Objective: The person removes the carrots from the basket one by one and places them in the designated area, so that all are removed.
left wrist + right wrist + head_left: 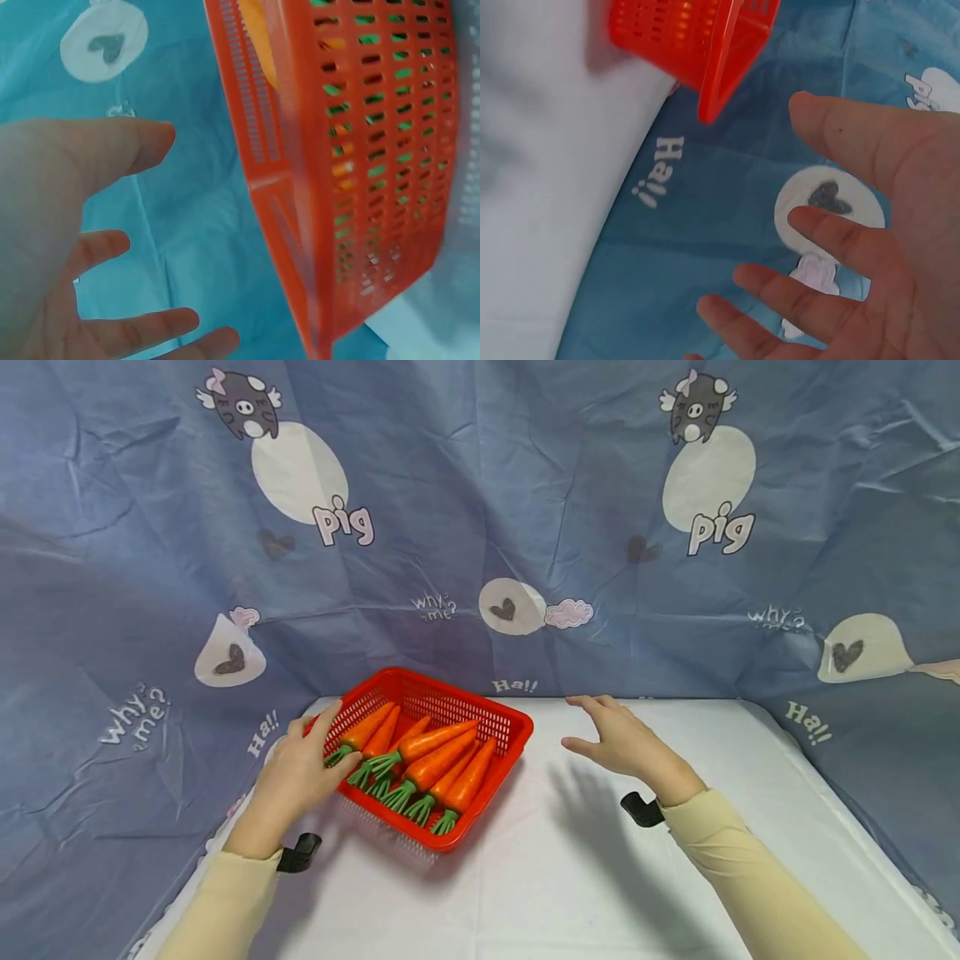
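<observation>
In the head view a red plastic basket [522, 745] with mesh sides stands left of the middle, set at an angle. Inside lie several orange carrots [442, 760], their green stem ends [397, 795] towards the near side. My left hand [298, 770] hovers by the basket's left end and covers part of its rim. The left wrist view shows a gap between its spread fingers [146, 330] and the basket [382, 195]. Off to the right, well apart from the basket, my right hand [621, 739] is held above the table with fingers spread and nothing in it.
A white cloth covers the table [540, 877]. Blue fabric [420, 510] printed with pigs and words hangs behind it and along both sides. A black strap piece [300, 853] is on the left wrist, another [642, 810] on the right. The right hand's shadow [600, 827] falls on the cloth.
</observation>
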Tool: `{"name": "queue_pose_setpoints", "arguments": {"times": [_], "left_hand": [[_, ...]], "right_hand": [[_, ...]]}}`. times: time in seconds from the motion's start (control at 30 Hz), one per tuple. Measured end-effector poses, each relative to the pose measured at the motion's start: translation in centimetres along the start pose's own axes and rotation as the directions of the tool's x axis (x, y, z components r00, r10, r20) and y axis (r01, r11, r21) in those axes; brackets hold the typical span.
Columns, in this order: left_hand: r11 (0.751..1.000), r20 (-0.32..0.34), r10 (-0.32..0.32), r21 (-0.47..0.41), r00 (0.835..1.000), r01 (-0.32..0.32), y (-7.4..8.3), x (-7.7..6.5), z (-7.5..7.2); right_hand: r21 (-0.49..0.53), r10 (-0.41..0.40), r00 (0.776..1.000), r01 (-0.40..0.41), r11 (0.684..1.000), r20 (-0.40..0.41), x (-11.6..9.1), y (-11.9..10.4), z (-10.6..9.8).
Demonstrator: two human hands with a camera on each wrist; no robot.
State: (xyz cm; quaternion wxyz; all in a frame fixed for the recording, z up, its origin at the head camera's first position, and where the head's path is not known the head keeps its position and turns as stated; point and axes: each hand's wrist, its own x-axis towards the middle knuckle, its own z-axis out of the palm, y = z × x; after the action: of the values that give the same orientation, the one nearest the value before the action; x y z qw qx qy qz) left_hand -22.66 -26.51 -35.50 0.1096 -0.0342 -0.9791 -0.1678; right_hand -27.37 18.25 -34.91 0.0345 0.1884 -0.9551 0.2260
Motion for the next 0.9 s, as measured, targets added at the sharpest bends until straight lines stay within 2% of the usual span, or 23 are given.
{"name": "queue_pose_setpoints", "arguments": {"times": [0.27,0.5,0.77,0.9], "left_hand": [[0.995,0.007,-0.063,-0.076,0.998,0.064,-2.2,-0.3,-0.2],[0.988,0.006,-0.092,-0.122,0.996,0.092,-4.5,-0.7,0.1],[0.974,-0.01,-0.128,-0.191,0.992,0.123,-7.1,-1.0,1.0],[0.962,-0.018,-0.135,-0.242,0.991,0.127,-7.9,-1.1,1.5]], "right_hand": [[0.009,-0.055,0.998,0.055,0.998,0.025,1.5,-1.5,1.4],[0.016,-0.128,0.991,0.128,0.992,0.042,2.8,-3.2,2.6],[0.038,-0.23,0.969,0.228,0.973,0.089,4.7,-5.3,3.3],[0.066,-0.255,0.959,0.249,0.966,0.121,5.7,-6.0,3.6]]}}
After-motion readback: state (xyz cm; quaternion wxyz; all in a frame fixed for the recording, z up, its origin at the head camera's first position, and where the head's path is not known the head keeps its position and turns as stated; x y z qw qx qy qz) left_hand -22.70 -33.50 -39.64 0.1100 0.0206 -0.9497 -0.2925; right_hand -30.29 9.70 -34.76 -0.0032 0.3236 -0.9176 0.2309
